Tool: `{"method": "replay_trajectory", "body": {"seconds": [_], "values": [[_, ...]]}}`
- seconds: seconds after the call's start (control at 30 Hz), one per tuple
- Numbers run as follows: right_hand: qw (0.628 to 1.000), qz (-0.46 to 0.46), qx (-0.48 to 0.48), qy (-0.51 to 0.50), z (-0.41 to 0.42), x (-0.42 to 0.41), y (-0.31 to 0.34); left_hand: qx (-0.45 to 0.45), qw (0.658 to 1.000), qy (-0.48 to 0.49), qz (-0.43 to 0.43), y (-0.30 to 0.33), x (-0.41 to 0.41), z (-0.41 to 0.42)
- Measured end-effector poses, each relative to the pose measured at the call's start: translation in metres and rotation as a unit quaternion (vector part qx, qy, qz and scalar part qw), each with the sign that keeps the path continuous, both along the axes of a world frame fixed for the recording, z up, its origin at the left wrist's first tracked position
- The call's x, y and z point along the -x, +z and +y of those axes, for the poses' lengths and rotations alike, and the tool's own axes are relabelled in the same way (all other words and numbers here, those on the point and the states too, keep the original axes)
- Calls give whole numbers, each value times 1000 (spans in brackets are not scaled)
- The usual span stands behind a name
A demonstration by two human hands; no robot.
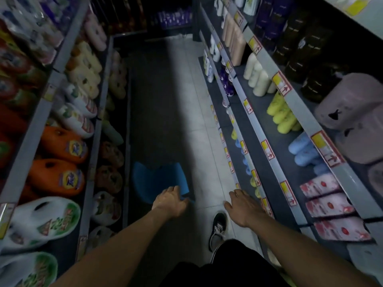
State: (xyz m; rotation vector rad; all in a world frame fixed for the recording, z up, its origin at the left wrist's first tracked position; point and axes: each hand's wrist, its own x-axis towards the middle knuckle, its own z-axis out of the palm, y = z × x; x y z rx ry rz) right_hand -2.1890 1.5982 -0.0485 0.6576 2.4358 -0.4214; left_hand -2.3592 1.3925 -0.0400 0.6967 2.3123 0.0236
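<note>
Fingers of the left hand (170, 200) curl round the near right corner of a blue item (157, 179), possibly a plastic seat in this dim light, which spreads away from that hand up the aisle. The right hand (243, 207), fingers loosely spread and holding nothing, hangs beside the lowest shelf rail (226, 152). Below are pale floor tiles (199, 141), with stocked shelves on both sides.

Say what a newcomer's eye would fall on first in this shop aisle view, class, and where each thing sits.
First comes the blue cloth low in the centre, gripped at its near edge by the left hand, with the right hand stretched forward open beside it. Next, the orange detergent jugs shelved on the left and the yellow bottles shelved on the right stand out brightly in the dim light.
</note>
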Motion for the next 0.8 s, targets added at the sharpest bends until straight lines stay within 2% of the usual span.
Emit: {"method": "replay_trajectory", "body": {"seconds": [0.3,0.8], "values": [[1000,12,11,4,119,71,3,8,1000,-13,20,9,72,115],[995,36,52,-74,212,129,-15,-2,998,-67,4,5,159,244]]}}
